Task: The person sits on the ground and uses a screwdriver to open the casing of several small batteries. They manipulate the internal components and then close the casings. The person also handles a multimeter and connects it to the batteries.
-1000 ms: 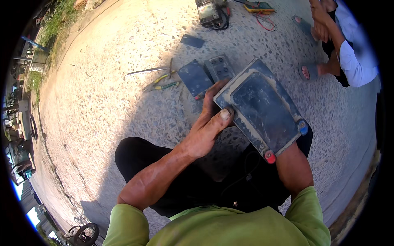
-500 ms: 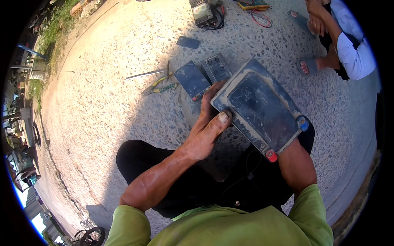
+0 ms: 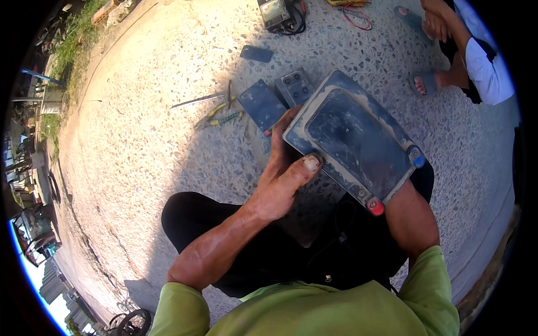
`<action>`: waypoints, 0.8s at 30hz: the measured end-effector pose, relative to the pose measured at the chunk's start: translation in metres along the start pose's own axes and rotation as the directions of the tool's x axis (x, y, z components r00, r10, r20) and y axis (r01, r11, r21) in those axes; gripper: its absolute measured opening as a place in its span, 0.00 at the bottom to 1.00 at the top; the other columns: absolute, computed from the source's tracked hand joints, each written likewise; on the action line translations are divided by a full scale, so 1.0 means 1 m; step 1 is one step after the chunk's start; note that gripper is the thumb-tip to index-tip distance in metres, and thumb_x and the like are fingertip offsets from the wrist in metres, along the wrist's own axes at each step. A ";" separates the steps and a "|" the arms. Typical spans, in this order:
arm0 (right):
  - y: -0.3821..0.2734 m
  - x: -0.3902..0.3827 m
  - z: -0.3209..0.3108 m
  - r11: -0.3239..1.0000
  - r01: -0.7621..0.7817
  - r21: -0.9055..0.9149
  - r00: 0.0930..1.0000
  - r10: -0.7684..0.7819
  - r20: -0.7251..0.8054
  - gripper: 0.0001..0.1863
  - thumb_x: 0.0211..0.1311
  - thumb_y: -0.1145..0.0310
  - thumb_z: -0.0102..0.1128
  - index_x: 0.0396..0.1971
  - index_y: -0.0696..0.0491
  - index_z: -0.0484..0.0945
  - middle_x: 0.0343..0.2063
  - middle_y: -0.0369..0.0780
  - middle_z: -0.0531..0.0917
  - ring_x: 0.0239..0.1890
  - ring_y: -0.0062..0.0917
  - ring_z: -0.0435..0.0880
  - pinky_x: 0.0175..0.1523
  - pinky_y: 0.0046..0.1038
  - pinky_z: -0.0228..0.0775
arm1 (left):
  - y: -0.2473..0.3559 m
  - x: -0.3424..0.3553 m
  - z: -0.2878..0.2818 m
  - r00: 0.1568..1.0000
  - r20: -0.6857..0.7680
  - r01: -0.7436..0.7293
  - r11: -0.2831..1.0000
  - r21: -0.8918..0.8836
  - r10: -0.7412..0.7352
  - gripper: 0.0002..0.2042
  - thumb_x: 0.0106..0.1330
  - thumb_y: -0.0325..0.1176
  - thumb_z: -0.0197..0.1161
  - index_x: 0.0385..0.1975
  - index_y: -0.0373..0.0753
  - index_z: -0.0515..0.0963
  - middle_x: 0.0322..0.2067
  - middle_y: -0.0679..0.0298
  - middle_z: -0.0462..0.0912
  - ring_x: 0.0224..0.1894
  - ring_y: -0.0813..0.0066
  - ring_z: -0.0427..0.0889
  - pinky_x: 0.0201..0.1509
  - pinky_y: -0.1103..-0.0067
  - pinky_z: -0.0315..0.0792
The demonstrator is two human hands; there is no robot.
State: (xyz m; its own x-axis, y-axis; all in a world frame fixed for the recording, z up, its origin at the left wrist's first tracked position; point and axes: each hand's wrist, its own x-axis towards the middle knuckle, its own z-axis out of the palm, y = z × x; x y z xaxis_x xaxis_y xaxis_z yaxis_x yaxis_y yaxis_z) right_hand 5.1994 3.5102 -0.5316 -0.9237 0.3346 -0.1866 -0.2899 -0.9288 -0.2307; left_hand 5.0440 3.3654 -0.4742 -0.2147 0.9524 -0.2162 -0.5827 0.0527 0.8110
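A dusty dark battery (image 3: 358, 137) is held tilted above my lap, its broad face with a raised panel turned up. At its near right end are a red terminal (image 3: 375, 207) and a blue terminal (image 3: 416, 156). My left hand (image 3: 286, 179) grips the left edge, thumb on the near rim and fingers behind. My right forearm (image 3: 412, 218) passes under the near right end; the battery hides that hand and its fingers. Just beyond, a smaller dark battery (image 3: 262, 105) and a grey block with round caps (image 3: 294, 87) rest on the ground.
Left of these lie yellow-and-green-handled pliers (image 3: 227, 118) and a thin metal rod (image 3: 197, 101) with a crosspiece. A phone (image 3: 256, 54), a dial meter (image 3: 273, 14) with dark cables and a red wire (image 3: 358, 22) lie farther off. Another person (image 3: 476, 67) is at the far right.
The held battery has shifted slightly away from me, and its left corner reaches a little farther past my left thumb. The head view has also moved slightly.
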 end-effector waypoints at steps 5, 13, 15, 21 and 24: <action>0.005 0.009 0.012 0.999 -0.031 0.027 0.998 0.030 0.061 0.29 0.74 0.56 0.38 0.69 0.53 0.51 0.65 0.49 0.60 0.67 0.37 0.64 0.64 0.37 0.68 | 0.005 -0.002 0.007 0.996 -0.078 0.031 0.999 -0.039 -0.034 0.49 0.57 0.39 0.68 0.69 0.38 0.37 0.61 0.51 0.57 0.64 0.61 0.60 0.67 0.64 0.58; 0.020 0.016 0.042 1.000 -0.002 0.013 1.000 0.002 -0.029 0.29 0.74 0.55 0.39 0.68 0.54 0.54 0.63 0.51 0.63 0.64 0.39 0.68 0.59 0.39 0.75 | 0.007 -0.004 0.017 0.998 0.017 -0.062 0.988 0.143 0.060 0.60 0.51 0.27 0.75 0.67 0.43 0.23 0.63 0.46 0.54 0.63 0.56 0.66 0.63 0.61 0.70; 0.017 0.016 0.031 0.997 -0.034 0.063 0.999 0.032 0.041 0.32 0.72 0.53 0.42 0.69 0.53 0.51 0.66 0.51 0.59 0.66 0.43 0.63 0.63 0.43 0.69 | 0.008 -0.002 0.014 0.999 0.015 -0.030 0.989 0.143 0.029 0.61 0.50 0.29 0.76 0.67 0.44 0.23 0.63 0.45 0.53 0.63 0.55 0.66 0.62 0.60 0.71; 0.007 0.009 0.025 0.993 -0.049 0.110 0.999 0.051 -0.009 0.33 0.71 0.51 0.44 0.69 0.54 0.51 0.66 0.53 0.58 0.66 0.46 0.63 0.63 0.47 0.70 | 0.005 -0.001 0.008 1.000 0.025 -0.021 0.992 0.125 0.018 0.61 0.49 0.30 0.77 0.67 0.43 0.24 0.63 0.47 0.54 0.63 0.55 0.65 0.64 0.60 0.68; 0.008 0.010 0.027 0.983 -0.058 0.176 0.998 0.057 0.013 0.34 0.70 0.52 0.45 0.68 0.55 0.53 0.65 0.54 0.58 0.65 0.47 0.64 0.61 0.46 0.72 | 0.002 -0.002 0.007 1.000 0.010 -0.010 0.983 0.184 0.008 0.60 0.49 0.30 0.77 0.67 0.42 0.26 0.62 0.47 0.54 0.64 0.56 0.63 0.65 0.60 0.65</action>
State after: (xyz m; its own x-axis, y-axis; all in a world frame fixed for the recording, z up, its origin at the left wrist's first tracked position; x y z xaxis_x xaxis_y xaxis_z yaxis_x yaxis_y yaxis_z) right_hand 5.1810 3.5018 -0.5091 -0.9419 0.2793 -0.1866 -0.2753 -0.9602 -0.0476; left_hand 5.0485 3.3652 -0.4683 -0.2115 0.9559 -0.2039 -0.4265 0.0975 0.8992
